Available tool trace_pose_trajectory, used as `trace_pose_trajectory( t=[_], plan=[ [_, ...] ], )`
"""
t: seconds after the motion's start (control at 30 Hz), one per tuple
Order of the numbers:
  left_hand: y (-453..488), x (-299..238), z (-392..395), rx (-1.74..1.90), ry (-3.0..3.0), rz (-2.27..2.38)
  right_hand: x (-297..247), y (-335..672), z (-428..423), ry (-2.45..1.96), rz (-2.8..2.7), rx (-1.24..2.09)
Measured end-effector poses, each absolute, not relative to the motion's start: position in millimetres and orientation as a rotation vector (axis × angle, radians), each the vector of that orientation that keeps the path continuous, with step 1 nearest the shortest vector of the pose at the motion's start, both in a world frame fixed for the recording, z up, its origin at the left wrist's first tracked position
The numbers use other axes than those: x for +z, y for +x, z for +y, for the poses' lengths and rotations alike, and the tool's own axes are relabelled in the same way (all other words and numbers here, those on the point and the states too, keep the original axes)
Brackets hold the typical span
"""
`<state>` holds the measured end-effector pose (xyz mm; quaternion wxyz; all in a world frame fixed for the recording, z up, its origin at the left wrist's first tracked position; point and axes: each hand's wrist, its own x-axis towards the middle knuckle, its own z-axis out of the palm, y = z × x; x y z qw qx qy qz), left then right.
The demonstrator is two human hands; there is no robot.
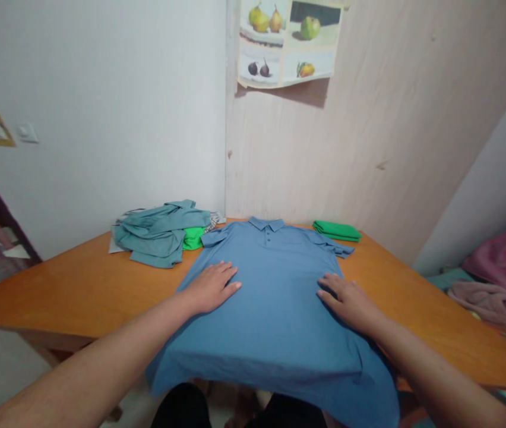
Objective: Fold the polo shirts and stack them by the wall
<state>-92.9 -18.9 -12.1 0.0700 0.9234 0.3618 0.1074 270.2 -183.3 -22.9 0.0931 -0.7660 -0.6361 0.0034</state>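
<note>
A blue short-sleeved polo shirt [275, 303] lies spread front side up on the table, its collar toward the wall. Its lower hem hangs over the table's near edge above my legs. My left hand [212, 286] rests flat on the shirt's left side, fingers stretched out and thumb apart. On the right side of the shirt lies my right hand [344, 300], its fingers extended and slightly bent, palm down on the cloth. Neither hand grips anything. The shirt's back is hidden underneath.
The orange-brown table [114, 291] meets the wall at its far side. A heap of crumpled grey-green clothes [159, 232] sits at the back left, with a bright green cloth [193, 238] beside it. A folded green garment [337, 230] lies back right. Pinkish fabric [502, 261] is piled far right.
</note>
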Motion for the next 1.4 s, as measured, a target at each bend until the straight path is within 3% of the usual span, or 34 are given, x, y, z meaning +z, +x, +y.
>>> trace_pose_trajectory(
  t=[0.77, 0.93, 1.03, 1.2, 1.4],
  plan=[
    [-122, -2, -124, 0.271, 2.650, 1.002, -19, 284, -268, -2.307, -1.824, -0.099],
    [-122, 4, -80, 0.692, 2.569, 1.001, -17, 269, -240, -2.195, -1.817, -0.089],
    [-127, 12, -28, 0.903, 2.477, 1.242, -20, 260, -217, -2.135, -1.867, -0.058],
    [-137, 18, 51, 0.901, 2.240, 1.660, -22, 244, -180, -2.133, -1.909, -0.042],
    [-132, 11, 92, 0.834, 2.001, 1.888, -31, 222, -144, -2.071, -1.938, -0.056]
  ],
)
